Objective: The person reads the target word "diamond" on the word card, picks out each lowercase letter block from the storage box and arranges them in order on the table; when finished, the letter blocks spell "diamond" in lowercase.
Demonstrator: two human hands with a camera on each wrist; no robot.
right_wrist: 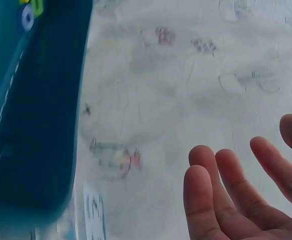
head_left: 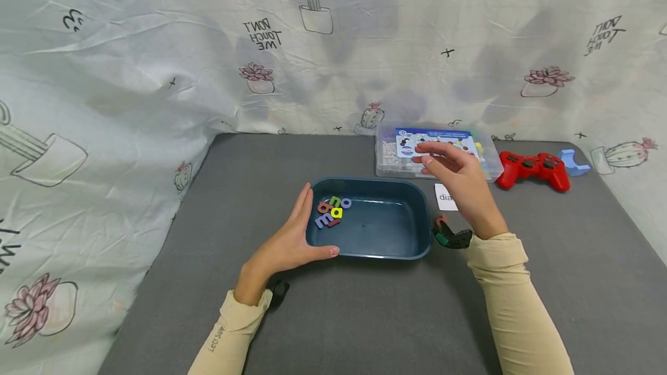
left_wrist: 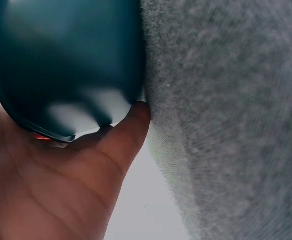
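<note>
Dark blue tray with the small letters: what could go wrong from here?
1. The left hand holds the dark blue tray at one end only, so a lift might tip it and send the letters sliding.
2. The letters lie bunched at that same end; reaching for one could drag its neighbours along.
3. In the head view, the right hand covers part of the white card, so its printed text could be misread.

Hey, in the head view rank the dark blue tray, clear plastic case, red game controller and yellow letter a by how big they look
Largest to smallest:
1. Dark blue tray
2. Clear plastic case, partly covered by the right hand
3. Red game controller
4. Yellow letter a
</note>
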